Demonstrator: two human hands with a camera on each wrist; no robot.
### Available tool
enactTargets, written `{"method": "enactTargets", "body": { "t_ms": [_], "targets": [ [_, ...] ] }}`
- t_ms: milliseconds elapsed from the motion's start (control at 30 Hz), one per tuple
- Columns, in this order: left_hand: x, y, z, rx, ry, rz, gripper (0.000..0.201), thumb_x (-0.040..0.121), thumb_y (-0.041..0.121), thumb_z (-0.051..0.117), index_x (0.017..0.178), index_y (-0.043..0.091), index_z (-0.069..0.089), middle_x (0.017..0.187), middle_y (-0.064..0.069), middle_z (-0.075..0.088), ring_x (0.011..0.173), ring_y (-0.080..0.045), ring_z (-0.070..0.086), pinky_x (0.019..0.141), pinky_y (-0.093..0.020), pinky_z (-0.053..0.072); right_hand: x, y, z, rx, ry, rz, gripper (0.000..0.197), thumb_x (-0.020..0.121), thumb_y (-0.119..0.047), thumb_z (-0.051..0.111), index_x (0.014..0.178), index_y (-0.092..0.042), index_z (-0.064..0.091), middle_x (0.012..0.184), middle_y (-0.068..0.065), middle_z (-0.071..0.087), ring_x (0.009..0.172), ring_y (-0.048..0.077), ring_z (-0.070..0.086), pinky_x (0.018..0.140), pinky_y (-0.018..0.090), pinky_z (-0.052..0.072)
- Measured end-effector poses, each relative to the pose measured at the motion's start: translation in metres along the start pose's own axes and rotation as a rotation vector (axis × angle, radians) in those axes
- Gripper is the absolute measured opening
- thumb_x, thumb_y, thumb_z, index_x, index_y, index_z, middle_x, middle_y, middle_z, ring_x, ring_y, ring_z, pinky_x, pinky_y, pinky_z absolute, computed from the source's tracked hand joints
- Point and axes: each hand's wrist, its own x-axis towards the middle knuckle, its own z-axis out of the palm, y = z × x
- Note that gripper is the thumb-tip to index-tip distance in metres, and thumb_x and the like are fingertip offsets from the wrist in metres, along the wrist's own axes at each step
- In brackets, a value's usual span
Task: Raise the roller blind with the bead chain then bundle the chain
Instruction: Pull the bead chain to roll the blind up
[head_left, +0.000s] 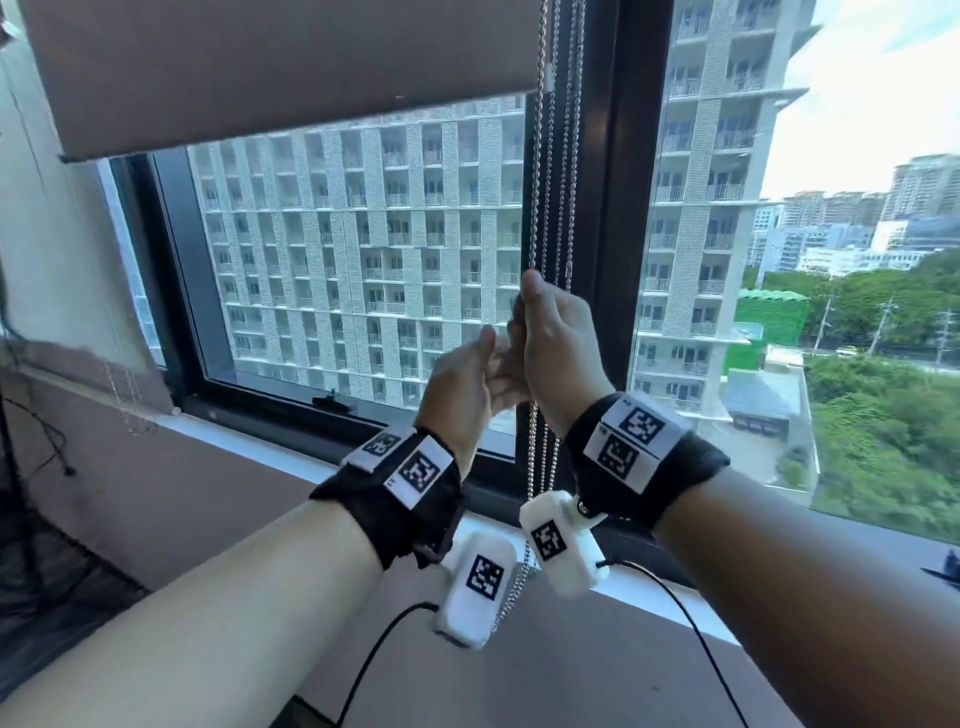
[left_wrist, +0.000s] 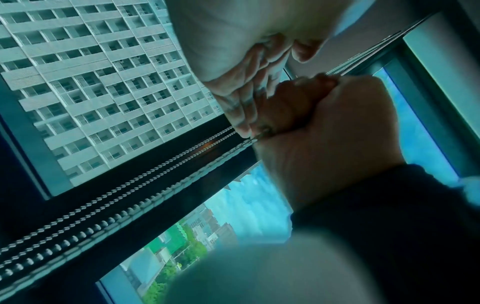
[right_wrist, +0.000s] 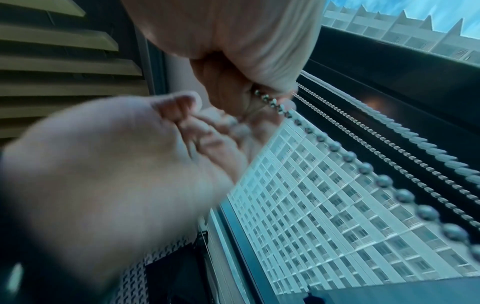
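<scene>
Right hand (head_left: 556, 343) gripped the bead chain (head_left: 543, 208) in a closed fist; left hand (head_left: 470, 379) loosely curled just beside it, contact with chain unclear.

The head camera is looking forward and slightly down from behind both forearms, facing the window (head_left: 363, 270), with the blind (head_left: 285, 67) filling the upper left and the chain (head_left: 540, 208) hanging near the middle. The left wrist camera is sitting very close under the left hand (left_wrist: 233, 61), its picture tilted, and is looking past it at the right hand (left_wrist: 324, 131) and along the chain (left_wrist: 130, 185). The right wrist camera is looking up from just below the right hand (right_wrist: 246, 41), with the left hand (right_wrist: 116, 154) blurred in front. All three are sharing the two hands, the chain and the building (head_left: 363, 234) outside.
</scene>
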Motion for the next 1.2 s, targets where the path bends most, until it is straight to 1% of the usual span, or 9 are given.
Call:
{"method": "enactTargets", "body": {
  "t_ms": [167, 300, 400, 500, 600, 833, 933, 1066, 1200],
  "targets": [
    [0.015, 0.024, 0.014, 0.016, 0.035, 0.066, 0.045, 0.098, 0.04, 0.038, 0.099, 0.012, 0.073, 0.1, -0.013, 0.073, 0.092, -0.028, 0.068, 0.083, -0.042, 0.049, -0.016, 0.014, -0.001, 0.035, -0.028, 0.012, 0.048, 0.106, -0.022, 0.035, 0.062, -0.01, 0.048, 0.043, -0.01, 0.045, 0.034, 0.001, 0.038, 0.036, 0.017, 0.029],
    [0.023, 0.049, 0.028, -0.048, -0.037, 0.126, 0.04, 0.101, 0.028, 0.035, 0.098, 0.005, 0.068, 0.082, -0.012, 0.073, 0.087, -0.028, 0.072, 0.09, -0.042, 0.054, -0.023, 0.022, 0.001, 0.028, 0.005, 0.035, 0.045, 0.105, -0.025, 0.036, 0.061, -0.017, 0.038, 0.051, -0.002, 0.033, 0.04, 0.009, 0.03, 0.038, 0.02, 0.027],
    [0.029, 0.062, 0.033, -0.068, -0.066, 0.153, 0.039, 0.101, 0.026, 0.036, 0.096, 0.002, 0.067, 0.062, -0.005, 0.063, 0.061, -0.022, 0.065, 0.069, -0.035, 0.058, -0.027, 0.027, 0.003, 0.043, 0.006, 0.049, 0.044, 0.103, -0.028, 0.041, 0.06, -0.019, 0.033, 0.053, 0.004, 0.029, 0.044, 0.013, 0.027, 0.042, 0.025, 0.023],
    [0.033, 0.068, 0.037, -0.071, -0.093, 0.166, 0.033, 0.102, 0.021, 0.036, 0.087, 0.006, 0.061, 0.048, 0.004, 0.042, 0.039, -0.009, 0.034, 0.038, -0.021, 0.029, -0.032, 0.03, 0.003, 0.055, -0.013, 0.061, 0.045, 0.103, -0.029, 0.042, 0.06, -0.02, 0.031, 0.052, 0.0, 0.029, 0.047, 0.013, 0.027, 0.047, 0.032, 0.021],
    [0.032, 0.064, 0.038, -0.052, -0.084, 0.158, 0.035, 0.102, 0.016, 0.033, 0.072, 0.012, 0.05, 0.044, 0.007, 0.03, 0.035, -0.006, 0.019, 0.038, -0.017, 0.011, -0.036, 0.032, 0.003, 0.004, -0.047, 0.053, 0.045, 0.103, -0.024, 0.039, 0.059, -0.02, 0.032, 0.049, -0.007, 0.033, 0.049, 0.014, 0.028, 0.05, 0.036, 0.02],
    [0.029, 0.058, 0.028, -0.04, -0.056, 0.118, 0.038, 0.1, 0.011, 0.032, 0.065, 0.014, 0.045, 0.044, 0.005, 0.028, 0.034, -0.006, 0.017, 0.04, -0.016, 0.009, -0.033, 0.034, -0.006, 0.011, -0.159, 0.121, 0.026, 0.083, -0.022, 0.043, 0.057, -0.017, 0.042, 0.053, 0.0, 0.035, 0.047, 0.014, 0.03, 0.048, 0.034, 0.02],
    [0.027, 0.052, 0.025, -0.045, -0.061, 0.115, 0.037, 0.1, 0.01, 0.033, 0.065, 0.013, 0.046, 0.042, 0.007, 0.029, 0.033, -0.006, 0.018, 0.039, -0.016, 0.011, -0.022, 0.026, -0.013, -0.026, -0.186, 0.109, 0.015, 0.074, -0.015, 0.041, 0.074, -0.013, 0.056, 0.065, 0.006, 0.051, 0.057, 0.019, 0.049, 0.056, 0.033, 0.039],
    [0.019, 0.042, 0.023, 0.007, -0.076, 0.111, 0.036, 0.095, 0.004, 0.033, 0.064, 0.015, 0.047, 0.046, 0.004, 0.028, 0.037, -0.01, 0.019, 0.038, -0.02, 0.013, -0.001, 0.005, -0.018, 0.034, -0.135, 0.042, 0.036, 0.063, -0.004, 0.039, 0.093, -0.001, 0.058, 0.071, 0.008, 0.052, 0.058, 0.012, 0.053, 0.057, 0.03, 0.046],
    [0.01, 0.026, 0.018, 0.062, -0.085, 0.06, 0.039, 0.094, 0.005, 0.035, 0.061, 0.019, 0.05, 0.048, 0.006, 0.032, 0.038, -0.009, 0.02, 0.036, -0.02, 0.015, 0.017, -0.024, -0.017, 0.011, -0.067, -0.033, 0.038, 0.082, -0.005, 0.037, 0.111, 0.006, 0.06, 0.081, 0.013, 0.058, 0.07, 0.016, 0.056, 0.06, 0.027, 0.047]
  ]
}}
